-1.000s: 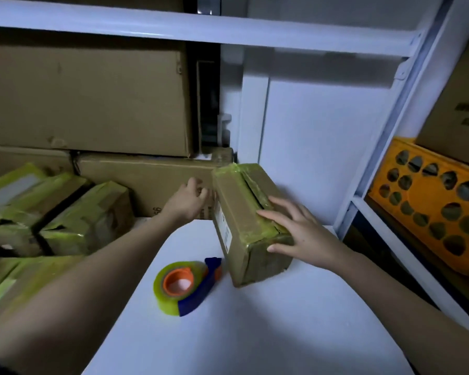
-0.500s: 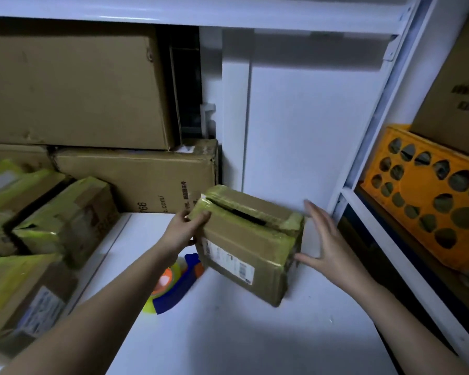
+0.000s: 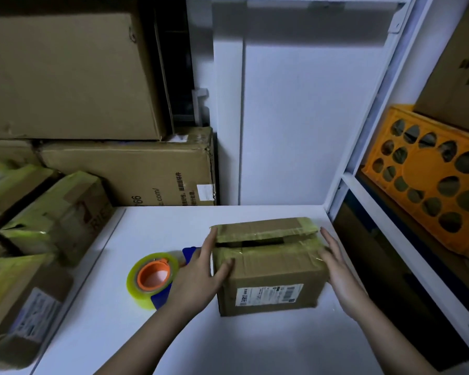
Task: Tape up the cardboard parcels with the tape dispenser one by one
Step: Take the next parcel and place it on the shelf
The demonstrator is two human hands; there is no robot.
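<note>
A small cardboard parcel (image 3: 271,269) stands on the white shelf (image 3: 173,342), its label facing me and a dark gap between its top flaps, which carry old yellowish tape. My left hand (image 3: 201,274) presses its left side with straight fingers, the thumb on the front face. My right hand (image 3: 336,269) lies flat against its right side. The tape dispenser (image 3: 153,280), blue with an orange core and a yellowish roll, lies on the shelf just left of my left hand.
Several taped parcels (image 3: 52,215) are piled at the left. Large cardboard boxes (image 3: 130,174) are stacked at the back left. A white shelf post (image 3: 363,131) bounds the right side, with an orange crate (image 3: 428,174) beyond it.
The parcel came down from a tilted hold and was turned square, label toward me. Both hands now sit on its two sides. The view moved closer and lower.
</note>
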